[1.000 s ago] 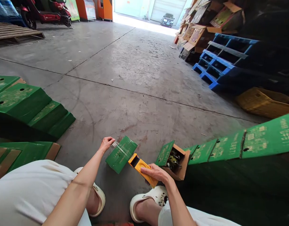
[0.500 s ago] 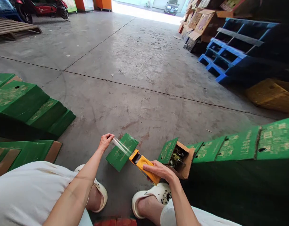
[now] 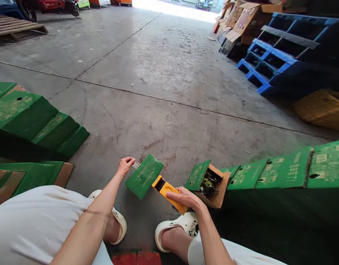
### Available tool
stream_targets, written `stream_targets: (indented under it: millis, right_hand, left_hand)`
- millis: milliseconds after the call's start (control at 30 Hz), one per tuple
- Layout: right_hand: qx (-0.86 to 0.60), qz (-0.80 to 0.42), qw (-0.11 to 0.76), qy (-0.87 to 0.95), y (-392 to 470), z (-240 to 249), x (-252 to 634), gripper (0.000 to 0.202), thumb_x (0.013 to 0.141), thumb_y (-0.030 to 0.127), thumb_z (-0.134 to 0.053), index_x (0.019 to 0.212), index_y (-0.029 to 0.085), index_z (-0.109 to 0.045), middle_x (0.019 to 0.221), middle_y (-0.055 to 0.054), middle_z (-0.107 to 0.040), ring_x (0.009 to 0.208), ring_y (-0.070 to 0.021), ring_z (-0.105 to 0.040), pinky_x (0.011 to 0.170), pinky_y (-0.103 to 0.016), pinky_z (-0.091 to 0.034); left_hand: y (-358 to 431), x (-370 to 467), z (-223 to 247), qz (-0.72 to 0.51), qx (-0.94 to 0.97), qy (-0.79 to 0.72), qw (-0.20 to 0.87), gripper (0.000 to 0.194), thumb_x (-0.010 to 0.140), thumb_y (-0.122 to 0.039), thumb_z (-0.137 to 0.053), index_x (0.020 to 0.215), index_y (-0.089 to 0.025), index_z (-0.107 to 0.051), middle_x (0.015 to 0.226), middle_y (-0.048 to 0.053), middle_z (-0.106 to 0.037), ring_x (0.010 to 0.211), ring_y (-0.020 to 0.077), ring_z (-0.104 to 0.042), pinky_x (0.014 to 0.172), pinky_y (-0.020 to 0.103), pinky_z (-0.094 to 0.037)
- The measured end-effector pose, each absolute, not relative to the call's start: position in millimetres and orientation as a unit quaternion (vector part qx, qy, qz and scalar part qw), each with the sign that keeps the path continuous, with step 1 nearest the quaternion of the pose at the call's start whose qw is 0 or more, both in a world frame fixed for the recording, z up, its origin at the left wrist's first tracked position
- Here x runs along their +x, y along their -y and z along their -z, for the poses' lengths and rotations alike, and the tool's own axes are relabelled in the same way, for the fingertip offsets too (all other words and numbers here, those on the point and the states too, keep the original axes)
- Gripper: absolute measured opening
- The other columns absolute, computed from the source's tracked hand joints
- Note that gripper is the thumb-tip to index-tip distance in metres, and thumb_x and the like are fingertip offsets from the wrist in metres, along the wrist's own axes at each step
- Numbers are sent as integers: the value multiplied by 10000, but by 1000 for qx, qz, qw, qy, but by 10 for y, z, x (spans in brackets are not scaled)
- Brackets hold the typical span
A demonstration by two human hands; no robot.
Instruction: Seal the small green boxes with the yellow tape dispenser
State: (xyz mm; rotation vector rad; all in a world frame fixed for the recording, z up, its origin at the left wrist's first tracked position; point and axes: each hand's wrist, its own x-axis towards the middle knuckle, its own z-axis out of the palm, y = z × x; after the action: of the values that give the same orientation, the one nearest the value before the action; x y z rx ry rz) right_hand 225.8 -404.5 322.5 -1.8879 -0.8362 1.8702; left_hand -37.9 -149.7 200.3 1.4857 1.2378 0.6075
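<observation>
My left hand (image 3: pixel 126 165) pinches a short crumpled piece of clear tape (image 3: pixel 135 165) at the upper left edge of a closed green box (image 3: pixel 144 176). That box lies on the floor between my hands. Wrapped in my right hand (image 3: pixel 184 197) is a yellow tape dispenser (image 3: pixel 168 194), tilted, its open end close to the green box's right side. An open green and brown box (image 3: pixel 218 187) with dark, shiny contents (image 3: pixel 208 184) stands right of my right hand.
Green cartons (image 3: pixel 25 114) lie at the left, and a row of green cartons (image 3: pixel 285 167) runs along the right. Blue pallets (image 3: pixel 269 60) and a yellow-brown crate (image 3: pixel 321 108) stand farther right. A wooden pallet (image 3: pixel 16 27) is at the far left. My white shoes flank the floor area below.
The clear strip that stretched from my left hand to the dispenser no longer spans between them; a short crumpled piece is at my left fingers. The view has tilted slightly down.
</observation>
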Motion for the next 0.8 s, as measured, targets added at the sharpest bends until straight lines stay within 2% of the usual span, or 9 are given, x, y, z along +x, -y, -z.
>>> stream_targets:
  millis: [200,333,400,467,567,633,700,800]
  right_hand:
    - [-688,-644,144,301,3992,-3071,2268,629,689,814,-743,774,205,-614,682,-21,-684,628,-180,-654,522,-231,-467]
    - [-687,-646,147,300,3992,-2936,2297,647,665,829,-753,763,205,-610,666,-26,-686,612,-182,-655,506,-232,-472]
    - [-686,-647,151,296,3999,-2881,2314,645,672,825,-757,766,204,-614,659,-24,-687,596,-183,-653,501,-238,-479]
    - [-687,-646,155,295,4004,-2848,2327,629,691,809,-761,767,201,-624,657,-24,-692,578,-182,-647,500,-246,-486]
    - [-685,-646,159,298,3998,-2835,2327,599,733,781,-756,770,195,-638,663,-30,-706,572,-186,-652,511,-254,-494]
    - [-683,-646,159,302,3985,-2841,2318,580,752,764,-756,770,196,-640,675,-35,-717,584,-190,-663,517,-254,-496]
    - [-683,-645,158,305,3973,-2849,2308,567,760,754,-760,765,200,-637,681,-34,-720,586,-186,-663,513,-248,-493]
    - [-681,-644,159,310,3976,-2849,2296,573,770,761,-751,757,200,-640,673,-31,-711,572,-170,-651,503,-236,-486]
  left_hand:
    - [1649,-272,-1889,-210,629,-522,538,428,783,-594,-667,836,-186,-785,722,18,-716,706,189,-636,703,287,-483]
    - [1708,-215,-1807,-169,635,-524,542,418,831,-535,-674,1012,-181,-805,952,71,-793,957,253,-726,880,331,-543]
    - [1706,-225,-1782,-152,629,-550,528,511,807,-484,-730,1207,-169,-766,1145,122,-781,1151,307,-707,999,390,-531]
    - [1699,-256,-1777,-139,623,-579,507,638,750,-411,-799,1322,-142,-713,1293,189,-728,1308,369,-640,1095,457,-488]
    - [1694,-284,-1811,-136,625,-586,497,550,770,-359,-793,1270,-135,-745,1337,217,-715,1381,390,-592,1174,480,-426]
    - [1699,-252,-1849,-143,631,-569,507,455,879,-418,-695,1255,-171,-761,1313,172,-747,1346,349,-628,1169,446,-439]
    - [1715,-183,-1889,-146,639,-542,526,472,951,-516,-597,1267,-210,-765,1294,120,-771,1312,312,-657,1126,401,-479]
    - [1738,-74,-1947,-140,650,-497,558,558,911,-665,-617,1203,-225,-799,1280,99,-783,1305,310,-668,1072,363,-516]
